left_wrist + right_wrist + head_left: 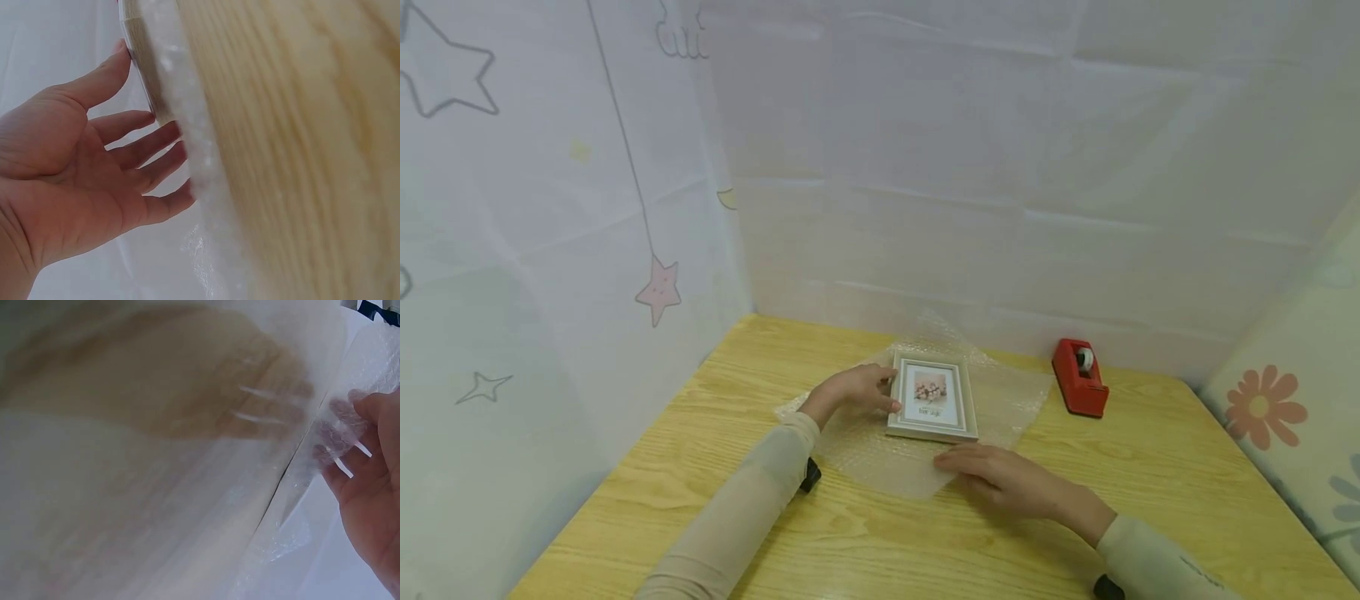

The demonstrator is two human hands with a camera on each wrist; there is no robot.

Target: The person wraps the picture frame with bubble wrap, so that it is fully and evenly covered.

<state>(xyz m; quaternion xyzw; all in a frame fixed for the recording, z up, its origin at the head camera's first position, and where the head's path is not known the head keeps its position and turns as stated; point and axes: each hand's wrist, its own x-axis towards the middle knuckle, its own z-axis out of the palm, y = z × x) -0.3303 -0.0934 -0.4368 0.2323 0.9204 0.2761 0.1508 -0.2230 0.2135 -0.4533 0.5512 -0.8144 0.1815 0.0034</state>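
A silver-white picture frame (932, 396) with a flower print lies face up on a sheet of bubble wrap (880, 458). My left hand (857, 388) is at the frame's left side; in the left wrist view, the thumb and index fingertip of that hand (94, 144) touch the frame's edge (140, 56), and the other fingers reach the bubble wrap (194, 119), spread and fairly straight. My right hand (1003, 477) is at the near right edge of the wrap. Seen from the right wrist, this hand (372, 481) pinches the wrap (337, 425), its fingertips showing through the clear film.
A red tape dispenser (1080, 379) with a roll of tape stands at the back right of the wooden table (760, 367). Pale printed cloth (925, 167) hangs behind the table and along both sides.
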